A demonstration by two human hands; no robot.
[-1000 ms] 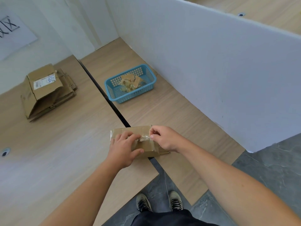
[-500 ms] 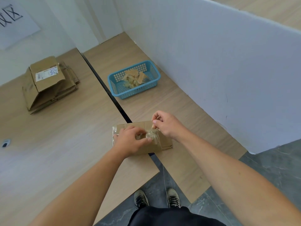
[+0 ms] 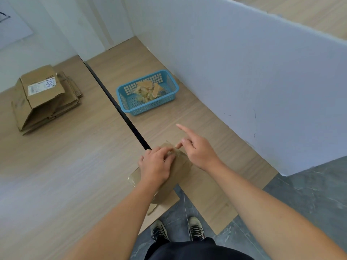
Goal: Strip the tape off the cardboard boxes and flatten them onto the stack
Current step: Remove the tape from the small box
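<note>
Wooden table (image 3: 65, 156) bears a far-left flattened stack (image 3: 45, 98) and scrap-filled basket (image 3: 150, 107); near, the left hand (image 3: 155, 167) grips one still-taped cardboard box (image 3: 180, 167), right hand (image 3: 199, 151) seemingly pinching its tape (image 3: 173, 151).

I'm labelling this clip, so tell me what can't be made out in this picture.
Head view:
- Tape on the box: mostly hidden under the left hand.
- Whether the right hand pinches tape: its fingers are too blurred.
- Label on the stack: print too small.
- Wall sheet: cut by the left edge.

White label (image 3: 41, 86) on the top box of the flattened stack (image 3: 47, 109): blue handwritten figures, apparently "145"; printed lines illegible.
</note>
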